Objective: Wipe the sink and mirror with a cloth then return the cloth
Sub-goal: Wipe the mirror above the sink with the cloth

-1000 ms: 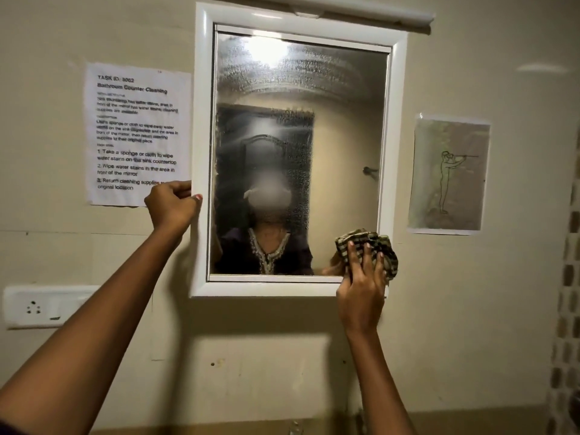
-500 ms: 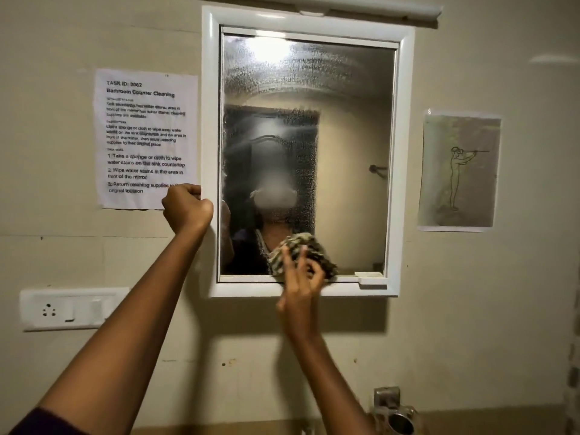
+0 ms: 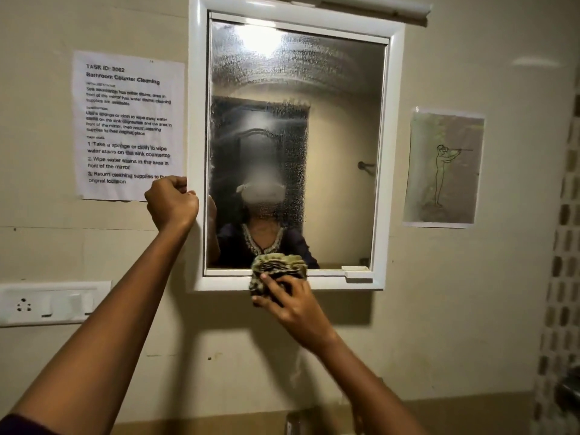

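Beige bathroom wall point(image 3: 439, 309) carries a white-framed mirror point(image 3: 339, 89), its glass fogged with smeary streaks. Those could survive if the wad skims only the lower edge. Left hand point(image 3: 172, 205), fisted, grips the frame's left side. Right hand point(image 3: 290, 304) presses the bunched cloth point(image 3: 277, 268) against the bottom rail, fingers point(image 3: 273, 285) curled around it.

The mirror point(image 3: 295, 146) hangs on the wall point(image 3: 470, 309), with a notice point(image 3: 128, 127) just left of it and a drawing point(image 3: 444, 167) to its right. A socket point(image 3: 47, 302) sits below the notice. The left hand point(image 3: 172, 204) is at the mirror's left edge; the right hand point(image 3: 293, 304) presses the cloth point(image 3: 277, 271) against its bottom edge.
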Demonstrator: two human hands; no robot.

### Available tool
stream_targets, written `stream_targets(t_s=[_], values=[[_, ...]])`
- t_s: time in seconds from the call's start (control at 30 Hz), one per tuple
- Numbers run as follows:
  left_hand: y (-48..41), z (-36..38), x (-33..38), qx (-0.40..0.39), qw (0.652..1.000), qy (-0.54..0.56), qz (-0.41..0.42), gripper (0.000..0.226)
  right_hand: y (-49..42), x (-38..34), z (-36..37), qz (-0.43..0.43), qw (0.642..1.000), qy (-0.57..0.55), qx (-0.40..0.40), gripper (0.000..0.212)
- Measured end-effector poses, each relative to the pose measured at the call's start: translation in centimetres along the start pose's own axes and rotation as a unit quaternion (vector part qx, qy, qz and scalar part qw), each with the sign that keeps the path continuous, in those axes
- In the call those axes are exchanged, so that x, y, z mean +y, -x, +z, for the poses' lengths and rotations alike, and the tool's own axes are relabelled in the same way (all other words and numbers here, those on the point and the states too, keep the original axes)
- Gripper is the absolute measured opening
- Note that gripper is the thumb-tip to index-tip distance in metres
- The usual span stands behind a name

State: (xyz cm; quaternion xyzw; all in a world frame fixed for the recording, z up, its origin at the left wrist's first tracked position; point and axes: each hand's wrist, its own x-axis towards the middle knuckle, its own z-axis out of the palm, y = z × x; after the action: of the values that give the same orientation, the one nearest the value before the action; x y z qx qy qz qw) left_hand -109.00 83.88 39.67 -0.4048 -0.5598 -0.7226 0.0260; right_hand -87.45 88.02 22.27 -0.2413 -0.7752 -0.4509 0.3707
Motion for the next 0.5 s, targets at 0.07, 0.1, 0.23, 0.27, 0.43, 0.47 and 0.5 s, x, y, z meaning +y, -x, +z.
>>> stream_targets(t_s=[0.07,0.1,0.23,0.27,0.43,0.47,0.5], values=[[0.0,0.0,-0.1,0.001,1.000,0.002,0.001,0.035,3.0,3.5,-1.7,0.011,1.000,0.024,0.013,0.026],[0.0,0.1,-0.1,0.002,1.000,0.004,0.002,0.035,4.4,5.1,-2.6,0.010,0.999,0.040,0.008,0.029],[-0.2,0.2,-0.2,0.005,1.000,0.001,0.002,0.033,8.2,9.2,-5.0,-0.010,0.997,0.058,-0.040,0.020],[-0.3,0.1,-0.2,0.002,1.000,-0.001,0.002,0.032,8.5,9.5,-5.2,-0.007,0.997,0.053,-0.048,0.017],[-0.8,-0.3,-0.5,-0.032,0.999,0.007,0.012,0.032,9.7,10.0,-5.9,0.034,0.997,0.065,-0.026,0.031],[-0.8,-0.4,-0.6,-0.035,0.999,0.006,0.013,0.032,10.1,10.0,-6.5,0.048,0.996,0.072,-0.007,0.037],[-0.9,-0.4,-0.5,-0.034,0.999,0.004,0.014,0.031,10.4,10.0,-7.3,0.070,0.994,0.082,0.011,0.038]])
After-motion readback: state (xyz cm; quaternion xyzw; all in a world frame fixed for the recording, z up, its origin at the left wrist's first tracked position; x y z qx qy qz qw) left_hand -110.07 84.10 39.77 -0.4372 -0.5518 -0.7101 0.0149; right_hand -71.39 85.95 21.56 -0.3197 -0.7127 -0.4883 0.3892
